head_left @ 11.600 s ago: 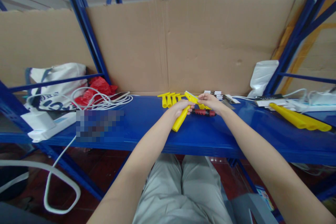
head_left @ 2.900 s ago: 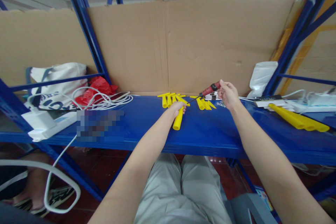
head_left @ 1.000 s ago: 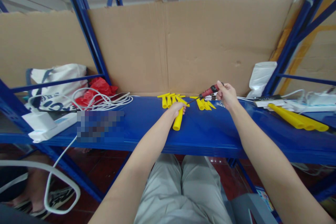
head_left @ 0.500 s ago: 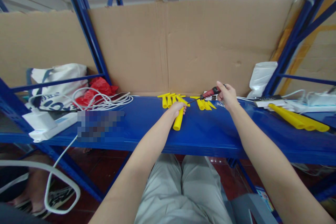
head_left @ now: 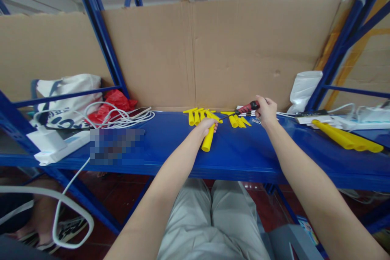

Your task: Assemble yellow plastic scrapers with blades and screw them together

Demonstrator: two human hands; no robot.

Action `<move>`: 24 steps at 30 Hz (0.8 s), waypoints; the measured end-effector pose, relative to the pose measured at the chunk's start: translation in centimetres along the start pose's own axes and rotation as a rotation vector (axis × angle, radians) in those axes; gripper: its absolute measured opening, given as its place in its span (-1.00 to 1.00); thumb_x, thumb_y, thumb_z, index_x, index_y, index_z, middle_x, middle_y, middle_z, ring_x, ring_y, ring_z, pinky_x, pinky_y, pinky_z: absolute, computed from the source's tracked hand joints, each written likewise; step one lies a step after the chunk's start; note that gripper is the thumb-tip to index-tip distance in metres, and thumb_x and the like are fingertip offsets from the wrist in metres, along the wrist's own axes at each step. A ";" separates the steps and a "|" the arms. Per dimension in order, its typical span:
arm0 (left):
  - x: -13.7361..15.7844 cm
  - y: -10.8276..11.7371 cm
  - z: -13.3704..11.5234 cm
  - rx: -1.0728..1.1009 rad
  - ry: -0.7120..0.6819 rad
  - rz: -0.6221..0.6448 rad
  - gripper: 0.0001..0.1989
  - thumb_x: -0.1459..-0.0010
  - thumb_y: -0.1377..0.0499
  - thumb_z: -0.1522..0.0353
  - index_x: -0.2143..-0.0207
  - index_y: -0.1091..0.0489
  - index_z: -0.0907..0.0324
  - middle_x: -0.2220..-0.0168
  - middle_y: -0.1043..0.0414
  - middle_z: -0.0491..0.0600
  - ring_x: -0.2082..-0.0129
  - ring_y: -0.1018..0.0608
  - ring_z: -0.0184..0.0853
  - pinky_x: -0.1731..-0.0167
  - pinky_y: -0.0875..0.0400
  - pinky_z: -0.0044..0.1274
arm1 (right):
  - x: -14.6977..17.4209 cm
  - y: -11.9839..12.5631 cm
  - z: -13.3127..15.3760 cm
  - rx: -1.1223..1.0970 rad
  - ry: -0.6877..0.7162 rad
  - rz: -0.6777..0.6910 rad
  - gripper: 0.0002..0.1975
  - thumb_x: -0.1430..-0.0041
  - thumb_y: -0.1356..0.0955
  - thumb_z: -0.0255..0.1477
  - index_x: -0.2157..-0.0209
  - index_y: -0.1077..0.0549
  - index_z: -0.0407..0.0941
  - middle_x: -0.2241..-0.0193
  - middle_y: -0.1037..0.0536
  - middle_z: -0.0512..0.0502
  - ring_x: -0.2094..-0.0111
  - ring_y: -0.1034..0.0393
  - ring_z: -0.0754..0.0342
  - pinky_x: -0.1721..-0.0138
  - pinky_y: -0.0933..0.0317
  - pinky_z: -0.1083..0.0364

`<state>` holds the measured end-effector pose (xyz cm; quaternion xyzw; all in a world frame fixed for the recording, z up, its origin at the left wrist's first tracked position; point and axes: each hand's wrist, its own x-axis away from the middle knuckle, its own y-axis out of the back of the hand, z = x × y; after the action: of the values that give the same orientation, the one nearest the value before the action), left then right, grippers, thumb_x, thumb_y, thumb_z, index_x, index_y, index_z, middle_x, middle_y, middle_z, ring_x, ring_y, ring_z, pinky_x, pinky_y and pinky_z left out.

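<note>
We seem to be at the turning step: our right grip is closed around the rear of a red-and-black screwdriver, its shaft slanting down leftward to our left grip, which clasps a yellow handle at the middle of the blue counter. The tip is hidden from us. The next move, we judge, calls for a steady handle and a straight shaft. The handle looks smooth and tubular, its round end facing the near side
</note>
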<state>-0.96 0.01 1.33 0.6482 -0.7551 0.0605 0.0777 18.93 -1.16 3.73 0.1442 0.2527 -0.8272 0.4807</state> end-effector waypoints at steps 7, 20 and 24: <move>0.2 0.0 -0.1 0.020 -0.012 -0.020 -0.80 -0.10 -0.03 0.58 0.55 -0.17 0.21 0.74 -0.12 -0.20 0.78 -0.20 -0.55 0.72 -0.10 -0.67 | 0.0 0.1 0.3 0.069 -0.018 -0.053 -0.66 0.02 -0.35 -0.32 0.64 -0.08 -0.06 0.81 -0.08 0.19 0.83 0.05 0.28 0.88 0.14 0.23; 0.6 -0.2 -0.1 0.057 -0.057 -0.030 -0.79 -0.12 0.01 0.58 0.54 -0.18 0.21 0.75 -0.12 -0.21 0.79 -0.18 -0.55 0.72 -0.08 -0.65 | 0.8 0.0 0.3 0.314 -0.192 0.205 -0.77 -0.07 -0.26 -0.37 0.60 -0.16 -0.10 0.88 -0.07 0.18 0.83 0.01 0.26 0.79 0.12 0.23; 0.6 -0.2 -0.2 0.068 -0.065 -0.026 -0.79 -0.12 0.00 0.58 0.55 -0.17 0.21 0.76 -0.12 -0.21 0.79 -0.18 -0.55 0.72 -0.08 -0.64 | 1.0 0.3 0.1 0.551 -0.352 0.399 -0.75 -0.13 -0.22 -0.32 0.58 -0.16 -0.11 0.89 -0.08 0.15 0.83 -0.01 0.24 0.76 0.10 0.23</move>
<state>-0.88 -0.58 1.60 0.6618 -0.7463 0.0639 0.0318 18.66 -2.07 3.28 0.1703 -0.0986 -0.7663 0.6116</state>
